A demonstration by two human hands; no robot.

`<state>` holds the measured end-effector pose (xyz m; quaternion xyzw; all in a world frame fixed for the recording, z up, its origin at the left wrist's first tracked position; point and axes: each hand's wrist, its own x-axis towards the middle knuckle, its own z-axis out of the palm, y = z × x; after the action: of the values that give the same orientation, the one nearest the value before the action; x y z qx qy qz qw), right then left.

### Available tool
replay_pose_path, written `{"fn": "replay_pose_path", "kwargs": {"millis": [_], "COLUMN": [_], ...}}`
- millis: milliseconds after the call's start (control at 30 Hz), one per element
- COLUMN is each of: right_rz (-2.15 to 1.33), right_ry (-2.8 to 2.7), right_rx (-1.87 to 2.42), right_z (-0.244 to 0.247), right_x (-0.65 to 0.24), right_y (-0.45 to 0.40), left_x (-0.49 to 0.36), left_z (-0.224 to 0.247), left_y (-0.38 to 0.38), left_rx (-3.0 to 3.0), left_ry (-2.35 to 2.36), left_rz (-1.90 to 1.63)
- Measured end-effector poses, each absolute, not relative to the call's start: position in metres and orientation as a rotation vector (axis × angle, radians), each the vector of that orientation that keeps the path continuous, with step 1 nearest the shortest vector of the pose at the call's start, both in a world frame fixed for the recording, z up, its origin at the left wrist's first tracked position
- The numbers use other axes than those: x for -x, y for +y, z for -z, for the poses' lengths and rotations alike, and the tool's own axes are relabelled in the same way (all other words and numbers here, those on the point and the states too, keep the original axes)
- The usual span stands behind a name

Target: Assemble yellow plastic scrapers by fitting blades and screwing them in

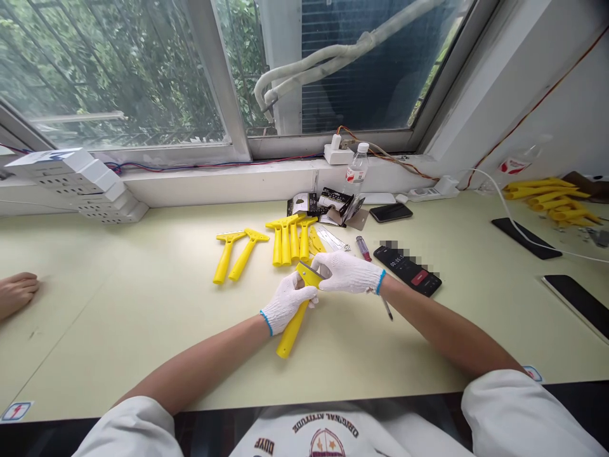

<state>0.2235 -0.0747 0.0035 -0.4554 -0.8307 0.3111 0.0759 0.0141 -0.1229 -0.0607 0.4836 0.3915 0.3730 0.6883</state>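
A yellow scraper [291, 331] is held in front of me, its handle slanting down toward the table's front edge. My left hand [288, 301], in a white knit glove, is closed around the handle just below the head. At the scraper's head, the gloved fingers of my right hand [346, 273] are pressed together on its right end; whether a small part is between them is hidden. Several yellow scrapers [285, 241] lie in a group beyond my hands, and two more [238, 251] lie to the left. A screwdriver [363, 248] lies partly under my right wrist.
Behind the scrapers are metal blades [333, 240] and opened black packets [333, 204]. A lit phone [408, 271] lies right of my right hand, a dark phone [391, 212] farther back. A bottle [356, 170] stands by the window. Another person's hand [18, 294] rests at left.
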Motion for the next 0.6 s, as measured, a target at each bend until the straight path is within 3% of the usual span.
{"fn": "replay_pose_path", "kwargs": {"millis": [433, 600], "right_rz": [-0.884, -1.104], "right_ry": [-2.507, -2.497], "right_rx": [1.415, 1.352], "right_z": [0.008, 0.002], "right_x": [-0.217, -0.221], "right_y": [-0.082, -0.077], "left_x": [-0.014, -0.010], "left_z": [0.068, 0.070], "left_y": [-0.123, -0.122], "left_rx": [-1.169, -1.152], "left_ry": [0.883, 0.852], "left_rz": [-0.828, -0.788]}}
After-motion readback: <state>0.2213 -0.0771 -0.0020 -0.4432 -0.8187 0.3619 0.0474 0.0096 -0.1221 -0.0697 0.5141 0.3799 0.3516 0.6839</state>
